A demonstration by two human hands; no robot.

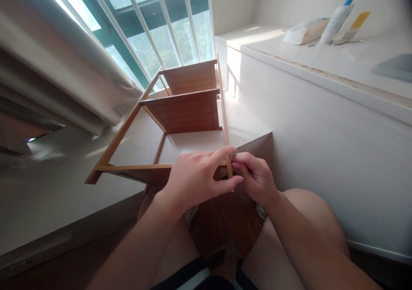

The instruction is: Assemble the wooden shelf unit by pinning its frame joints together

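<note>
A small wooden shelf rack lies tipped on its side on a white window ledge, its two brown shelf boards facing me. My left hand rests on the near corner of its frame, with the fingers curled and the thumb and forefinger reaching to the thin upright rail. My right hand is closed in a pinch at the same corner, its fingertips meeting the left hand's. Whatever the pinch holds is too small to make out.
A white cabinet stands at the right, with tubes and a packet on its top. A grey curtain hangs at the left before a barred window. My bare knees and a wooden floor lie below.
</note>
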